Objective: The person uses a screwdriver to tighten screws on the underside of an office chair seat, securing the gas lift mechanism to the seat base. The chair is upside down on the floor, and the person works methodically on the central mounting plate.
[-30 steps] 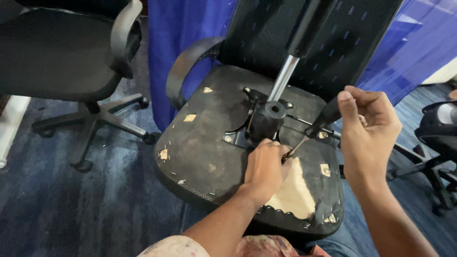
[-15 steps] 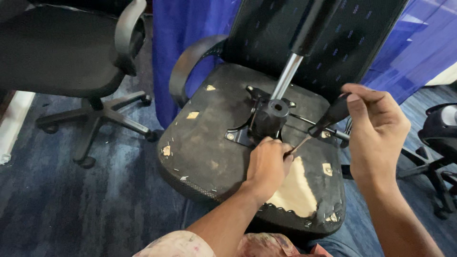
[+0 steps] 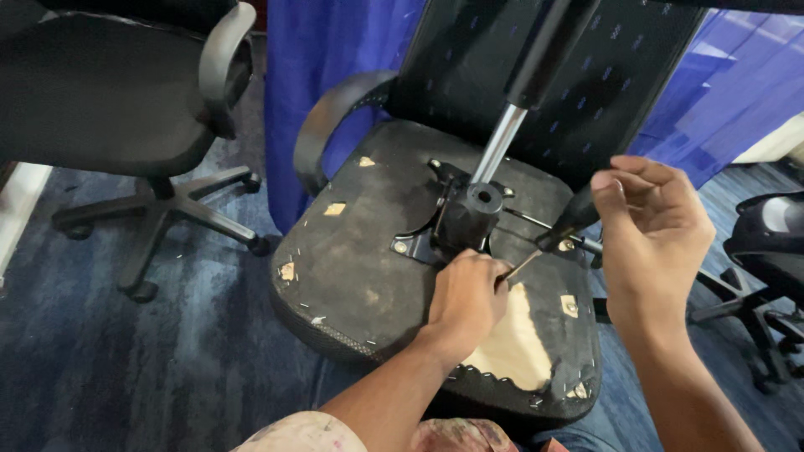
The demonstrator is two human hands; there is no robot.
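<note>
Right hand (image 3: 649, 238) pinched a black-handled screwdriver (image 3: 553, 238) in closed fingers, its tip angled down to the mechanism plate (image 3: 456, 226) under the upturned chair seat (image 3: 352, 268). Left hand (image 3: 465, 301) lay curled beside the tip, steadying it; whether it held anything could not be told. Judged best: shaft square to the screw, firm push. Gas cylinder (image 3: 502, 138) rose just behind; another office chair (image 3: 109, 100) stood well apart.

A black office chair (image 3: 109, 92) stands left on dark blue carpet (image 3: 126, 368); behind hangs probably a blue curtain (image 3: 335, 75).
</note>
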